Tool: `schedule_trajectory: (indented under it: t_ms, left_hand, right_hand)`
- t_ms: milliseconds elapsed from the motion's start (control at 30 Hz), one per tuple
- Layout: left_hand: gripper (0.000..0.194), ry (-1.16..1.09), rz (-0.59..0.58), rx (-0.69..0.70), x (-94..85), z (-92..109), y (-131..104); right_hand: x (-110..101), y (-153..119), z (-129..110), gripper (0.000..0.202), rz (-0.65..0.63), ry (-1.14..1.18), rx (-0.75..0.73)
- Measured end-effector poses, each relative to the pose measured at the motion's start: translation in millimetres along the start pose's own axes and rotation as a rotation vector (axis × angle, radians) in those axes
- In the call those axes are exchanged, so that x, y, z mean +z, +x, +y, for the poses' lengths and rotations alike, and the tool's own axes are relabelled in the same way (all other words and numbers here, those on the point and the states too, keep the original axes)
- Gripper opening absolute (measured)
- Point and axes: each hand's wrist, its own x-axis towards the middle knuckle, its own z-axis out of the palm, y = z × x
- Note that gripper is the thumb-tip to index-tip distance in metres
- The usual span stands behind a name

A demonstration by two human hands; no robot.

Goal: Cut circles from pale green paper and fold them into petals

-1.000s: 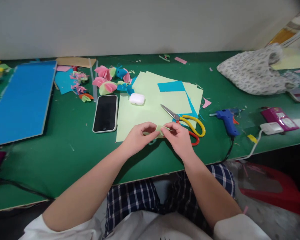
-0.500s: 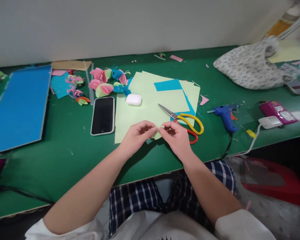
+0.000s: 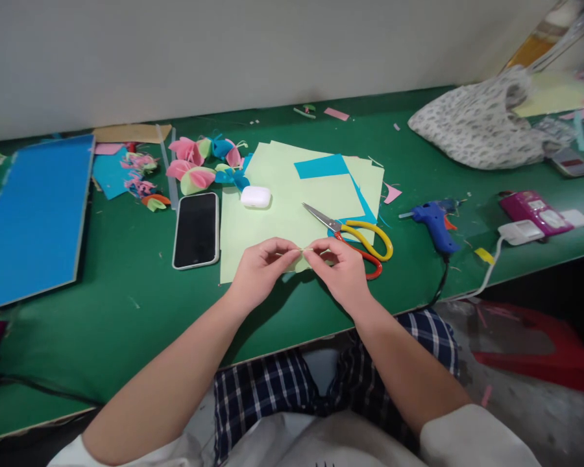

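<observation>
A small piece of pale green paper (image 3: 302, 263) is pinched between both hands, near the front of the table. My left hand (image 3: 265, 269) grips its left side with thumb and fingertips, and my right hand (image 3: 339, 269) grips its right side; the fingertips almost meet. Beneath and beyond the hands lie pale green sheets (image 3: 267, 224) with a blue paper strip (image 3: 321, 167) on top. Scissors with one yellow and one red handle (image 3: 370, 237) lie partly opened beside my right hand. A white case (image 3: 255, 197) rests on the sheets.
A phone (image 3: 196, 230) lies left of the sheets, with pink, green and blue paper petals (image 3: 191, 174) behind it. A blue board (image 3: 39, 220) is at far left. Rightward are a blue glue gun (image 3: 437, 227), a purple device (image 3: 535, 213) and a patterned cloth bag (image 3: 472, 123).
The head view has shifted slightly, so the table items sit a little further left. Both hands still pinch the paper, whose upper edge now looks flatter between the fingertips.
</observation>
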Motion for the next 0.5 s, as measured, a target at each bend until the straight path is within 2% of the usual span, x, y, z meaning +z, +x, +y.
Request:
schedule_trajectory:
  t_ms: [500]
  left_hand:
    - [0.023,0.127,0.015,0.048,0.3,-0.2,-1.1]
  right_hand:
    - [0.4,1.4,1.2,0.011,-0.014,0.037,0.062]
